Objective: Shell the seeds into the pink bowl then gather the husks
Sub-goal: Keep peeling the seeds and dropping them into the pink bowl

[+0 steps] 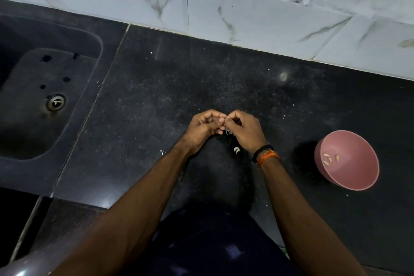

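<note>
Hands meeting over black counter (156,87) | left hand (202,129) and right hand (245,131) pinch one seed (228,130), barely visible | pink bowl (358,182) right, holding few kernels (329,158) | husks (237,150) beneath | split at seam, gently.

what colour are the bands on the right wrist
Black and orange bands, clearest in the head view.

Left hand (205,127) and right hand (243,130) meet fingertip to fingertip, fingers curled in a pinch; both forearms extend forward.
</note>
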Motion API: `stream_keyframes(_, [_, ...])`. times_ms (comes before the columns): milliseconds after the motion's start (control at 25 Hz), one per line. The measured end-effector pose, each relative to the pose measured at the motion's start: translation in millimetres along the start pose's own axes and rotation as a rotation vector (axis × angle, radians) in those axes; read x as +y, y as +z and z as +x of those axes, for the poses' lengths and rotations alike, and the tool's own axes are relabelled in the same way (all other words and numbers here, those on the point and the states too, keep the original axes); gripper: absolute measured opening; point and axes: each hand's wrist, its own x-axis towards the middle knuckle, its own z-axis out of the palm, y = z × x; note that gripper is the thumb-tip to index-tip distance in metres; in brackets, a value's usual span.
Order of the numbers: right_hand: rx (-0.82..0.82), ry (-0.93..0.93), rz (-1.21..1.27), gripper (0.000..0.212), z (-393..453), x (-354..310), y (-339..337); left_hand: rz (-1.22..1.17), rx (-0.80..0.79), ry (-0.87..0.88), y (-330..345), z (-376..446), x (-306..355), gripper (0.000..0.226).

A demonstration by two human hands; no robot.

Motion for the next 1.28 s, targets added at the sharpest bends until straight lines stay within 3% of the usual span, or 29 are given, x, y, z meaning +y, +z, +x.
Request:
stream_keyframes(240, [0.005, 0.017, 0.000, 0.011, 0.0, 1.3, -0.1, -0.027, 0.027, -0.012, -1.2, -0.7, -1.2, 0.013])
stream_keyframes(520, [0.118, 0.042, -0.044, 0.010, -1.4, 11.3, -11.7, -0.121, 0.118, -0.017, -1.1, -2.7, -2.4, 0.016])
stream_keyframes(800, [0.115, -0.010, -0.221, 0.011, 0.4, -0.1, -13.2, -0.114, 0.111, -0.026, -1.4, -4.6, 0.0, 0.022])
stream_keyframes(960, [0.073, -0.065, -0.170, 0.019, 1.2, -0.4, -12.9, -0.120, 0.122, -0.012, 0.6, -4.6, 0.2, 0.024])
stream_keyframes(1120, [0.018, -0.019, -0.020, 0.009, 2.3, 0.2, -10.2, -0.113, 0.143, 0.007, 2.1, -4.5, -1.2, 0.026])
stream_keyframes(1280, [-0.002, -0.056, -0.066, 0.009, 2.7, 0.9, -8.2, -0.059, 0.151, 0.055, 3.1, -4.4, -5.6, 0.024])
